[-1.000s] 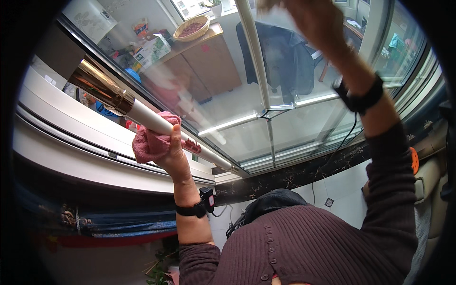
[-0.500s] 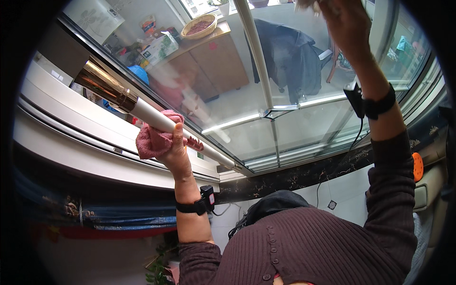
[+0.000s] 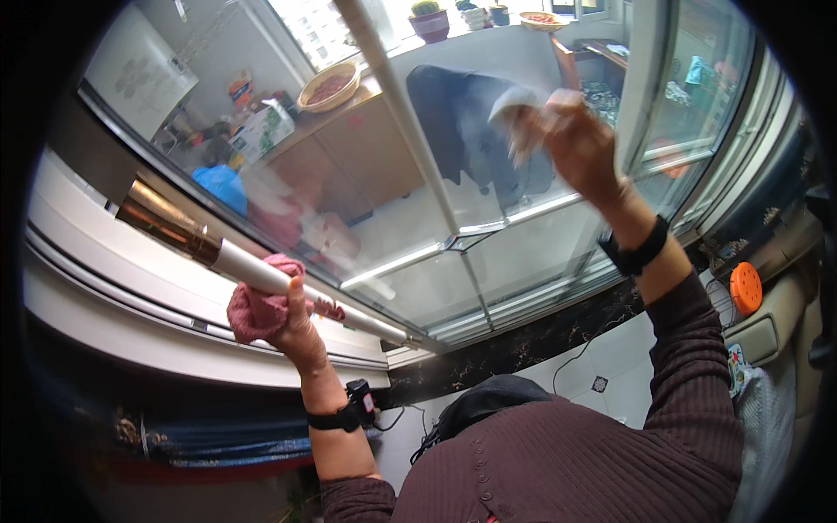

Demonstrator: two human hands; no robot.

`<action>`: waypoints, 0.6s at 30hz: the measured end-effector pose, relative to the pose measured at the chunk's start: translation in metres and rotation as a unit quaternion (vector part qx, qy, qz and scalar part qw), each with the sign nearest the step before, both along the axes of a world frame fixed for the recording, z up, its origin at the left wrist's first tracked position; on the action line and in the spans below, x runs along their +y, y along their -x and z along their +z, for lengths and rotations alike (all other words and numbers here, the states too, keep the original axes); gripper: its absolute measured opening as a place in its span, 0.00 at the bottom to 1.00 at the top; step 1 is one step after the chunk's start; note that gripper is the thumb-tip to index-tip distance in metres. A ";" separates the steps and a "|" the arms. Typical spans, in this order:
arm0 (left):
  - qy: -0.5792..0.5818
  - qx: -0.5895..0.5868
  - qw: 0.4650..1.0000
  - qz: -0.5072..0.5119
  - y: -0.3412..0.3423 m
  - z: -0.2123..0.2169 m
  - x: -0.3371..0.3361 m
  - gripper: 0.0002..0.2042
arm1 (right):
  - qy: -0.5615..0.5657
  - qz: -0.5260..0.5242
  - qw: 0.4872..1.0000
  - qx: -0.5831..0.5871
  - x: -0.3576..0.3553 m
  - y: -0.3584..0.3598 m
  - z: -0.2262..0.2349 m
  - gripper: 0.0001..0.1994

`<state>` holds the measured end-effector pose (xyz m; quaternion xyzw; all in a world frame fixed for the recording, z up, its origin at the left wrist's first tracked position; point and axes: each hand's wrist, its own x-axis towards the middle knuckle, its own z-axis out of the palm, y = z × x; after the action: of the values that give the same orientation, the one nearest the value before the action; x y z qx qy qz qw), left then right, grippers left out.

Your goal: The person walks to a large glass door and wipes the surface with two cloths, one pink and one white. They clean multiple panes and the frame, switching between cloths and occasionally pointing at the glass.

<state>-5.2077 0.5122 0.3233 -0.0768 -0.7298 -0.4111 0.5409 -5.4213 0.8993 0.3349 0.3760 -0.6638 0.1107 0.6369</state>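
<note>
Pale floor tiles (image 3: 580,379) show below a dark marbled ledge (image 3: 497,362), and from where I stand the left hand (image 3: 301,340) is gripping a pink cloth (image 3: 255,315) bunched against a slanting white pole (image 3: 244,265), its thumb over the pole. Farther up, the right hand (image 3: 584,152) is raised before the glass panes (image 3: 427,296), smeared by motion, a pale thing (image 3: 514,106) at its fingers, though I can't tell whether they close on it. Through the glass come a brown cabinet (image 3: 370,166) bearing a wicker basket (image 3: 353,85), a dark garment (image 3: 440,105) and, farthest, a potted cactus (image 3: 429,24).
</note>
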 end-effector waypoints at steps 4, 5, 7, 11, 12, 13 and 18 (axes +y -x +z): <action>-0.008 -0.007 0.999 0.038 0.001 -0.005 0.000 0.10 | 0.259 -0.001 0.964 -0.063 0.053 0.039 0.064 0.16; -0.008 -0.003 0.999 0.044 0.002 -0.007 0.000 0.10 | 0.278 0.004 0.959 -0.051 0.050 0.041 0.067 0.16; -0.014 -0.007 0.999 0.051 0.000 -0.011 -0.001 0.10 | 0.300 -0.035 0.952 -0.053 0.026 0.029 0.057 0.17; -0.011 -0.012 0.999 0.030 0.000 -0.015 -0.006 0.13 | 0.137 0.049 0.983 -0.114 -0.062 -0.022 -0.005 0.12; -0.039 -0.029 0.998 0.032 0.000 -0.015 -0.006 0.13 | 0.092 0.056 0.990 -0.095 -0.074 -0.033 -0.019 0.13; -0.047 -0.026 0.998 0.013 0.000 -0.015 -0.008 0.13 | 0.016 0.056 0.993 -0.104 -0.081 -0.038 -0.029 0.14; -0.018 -0.017 1.000 0.006 0.001 -0.017 -0.014 0.12 | 0.108 0.026 0.990 -0.086 -0.022 -0.012 -0.034 0.11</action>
<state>-5.2091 0.4987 0.3068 -0.0550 -0.7319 -0.4222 0.5320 -5.4097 0.8770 0.3006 0.3110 -0.6903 0.2300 0.6115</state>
